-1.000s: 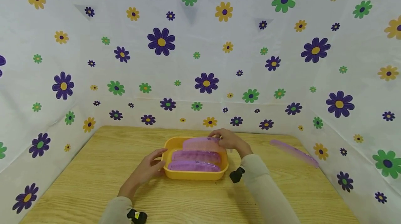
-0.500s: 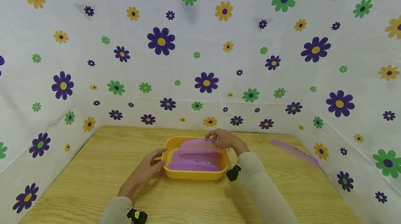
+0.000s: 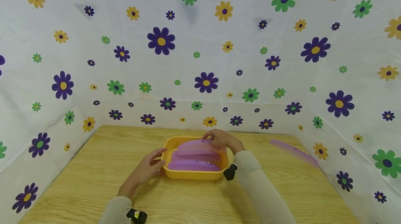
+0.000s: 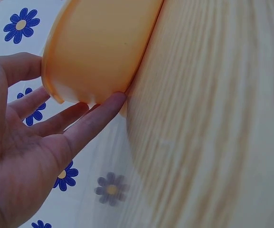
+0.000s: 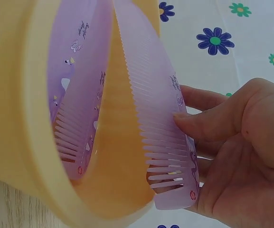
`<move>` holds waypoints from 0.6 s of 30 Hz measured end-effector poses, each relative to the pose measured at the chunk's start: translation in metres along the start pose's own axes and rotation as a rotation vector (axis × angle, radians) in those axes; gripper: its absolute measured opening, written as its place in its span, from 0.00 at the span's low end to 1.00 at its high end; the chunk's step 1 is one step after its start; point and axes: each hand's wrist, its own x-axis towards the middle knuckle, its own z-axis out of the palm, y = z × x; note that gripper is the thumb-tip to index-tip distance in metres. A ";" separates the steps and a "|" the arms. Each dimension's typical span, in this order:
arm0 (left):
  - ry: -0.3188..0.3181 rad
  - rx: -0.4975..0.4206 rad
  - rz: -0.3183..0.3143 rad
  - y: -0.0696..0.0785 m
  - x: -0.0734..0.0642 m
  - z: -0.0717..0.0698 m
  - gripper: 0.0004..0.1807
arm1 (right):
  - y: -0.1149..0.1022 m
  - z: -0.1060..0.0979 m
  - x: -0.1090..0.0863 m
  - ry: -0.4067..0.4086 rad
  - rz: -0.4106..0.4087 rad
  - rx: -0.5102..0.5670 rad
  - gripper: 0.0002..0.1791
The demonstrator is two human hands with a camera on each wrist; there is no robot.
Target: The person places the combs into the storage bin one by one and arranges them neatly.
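Observation:
A yellow plastic basin (image 3: 193, 175) stands on the table with purple combs inside. One comb (image 3: 191, 165) lies toward the front, with another comb (image 3: 181, 155) behind it. My right hand (image 3: 221, 139) pinches a third comb (image 5: 158, 90) by its spine, thumb on one face and fingers behind, over the back part of the basin. Its teeth face the other combs, and its lower end is close to the basin rim in the right wrist view. My left hand (image 3: 149, 167) touches the basin's left end, fingers fairly straight, with fingertips at the rim and outer wall.
Another purple comb (image 3: 294, 152) lies by the right edge of the wooden table (image 3: 103, 157). White sheeting with printed flowers (image 3: 200, 60) closes off the back and both sides.
My right hand has moved a little to the left with the comb, bringing it farther over the basin. The left hand and the basin have stayed in place.

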 end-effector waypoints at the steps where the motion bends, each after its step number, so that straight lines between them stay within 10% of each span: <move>1: -0.002 0.000 0.002 0.000 0.000 0.000 0.29 | 0.000 0.000 0.001 -0.004 -0.003 -0.003 0.28; 18: -0.012 0.006 0.019 0.000 0.000 0.000 0.29 | -0.006 0.005 0.004 -0.031 0.018 0.010 0.25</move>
